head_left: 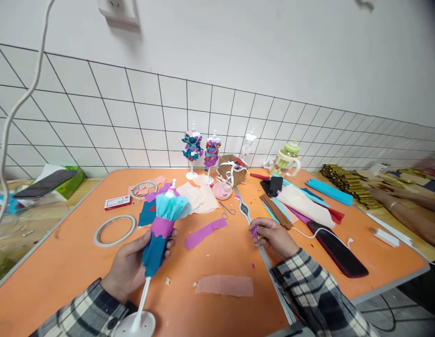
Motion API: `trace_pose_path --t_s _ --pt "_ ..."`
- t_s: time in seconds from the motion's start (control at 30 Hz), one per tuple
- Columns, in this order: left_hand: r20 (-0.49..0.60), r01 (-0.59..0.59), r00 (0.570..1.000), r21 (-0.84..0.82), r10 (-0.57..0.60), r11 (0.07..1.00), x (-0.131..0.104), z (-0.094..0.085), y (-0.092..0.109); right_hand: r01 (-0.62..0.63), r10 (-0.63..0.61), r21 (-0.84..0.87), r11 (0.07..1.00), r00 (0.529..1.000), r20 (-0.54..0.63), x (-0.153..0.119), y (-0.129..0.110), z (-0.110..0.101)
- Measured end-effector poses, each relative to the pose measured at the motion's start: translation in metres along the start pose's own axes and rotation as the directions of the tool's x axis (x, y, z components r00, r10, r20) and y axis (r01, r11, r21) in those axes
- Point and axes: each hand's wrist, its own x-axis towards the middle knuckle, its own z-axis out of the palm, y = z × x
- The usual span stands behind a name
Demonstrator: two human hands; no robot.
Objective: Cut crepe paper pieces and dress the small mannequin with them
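Observation:
My left hand (128, 262) is wrapped round a small white mannequin stand (155, 252), tilted, its round base near my sleeve. Teal crepe paper covers its lower body, a purple band circles the middle, and light-blue paper flares at the top. My right hand (275, 238) pinches a small purple paper scrap (254, 230) over the table, apart from the mannequin. Between the hands lie a purple paper strip (206, 233) and, nearer me, a pink paper strip (225, 285). Small scissors (228, 210) and grey tweezers (244, 209) rest further back.
Decorated mannequins (192, 149) stand at the back beside a cardboard box (235, 173) and a green-lidded jug (287, 159). Tape rolls (114, 230) lie left. Right are folded crepe papers (305, 204) and a black, pink-edged object (338, 250). A co-worker's arms (410, 210) are at far right.

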Motion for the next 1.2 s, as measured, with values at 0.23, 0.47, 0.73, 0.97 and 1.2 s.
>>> trace_pose_path --t_s 0.23,0.47,0.73,0.97,1.2 --pt "0.129 0.076 0.991 -0.243 -0.045 0.967 0.004 0.004 -0.012 0.352 -0.274 -0.281 0.893 0.920 0.281 0.020 -0.040 0.104" --pt "0.117 -0.054 0.989 -0.264 0.088 0.963 0.000 0.009 -0.010 0.627 -0.494 -0.354 0.694 0.772 0.399 0.012 -0.062 0.154" --pt "0.214 0.005 0.976 -0.219 0.043 0.976 -0.004 0.011 -0.016 0.570 -0.549 -0.620 0.540 0.796 0.254 0.016 -0.063 0.154" --pt "-0.029 -0.158 0.986 0.091 0.161 0.983 0.005 0.003 -0.018 0.444 -0.459 -0.677 0.587 0.871 0.174 0.020 -0.068 0.149" --pt "0.002 -0.350 0.921 0.441 0.389 0.827 0.001 0.010 -0.026 0.478 -0.359 -0.654 0.586 0.877 0.319 0.023 -0.057 0.155"
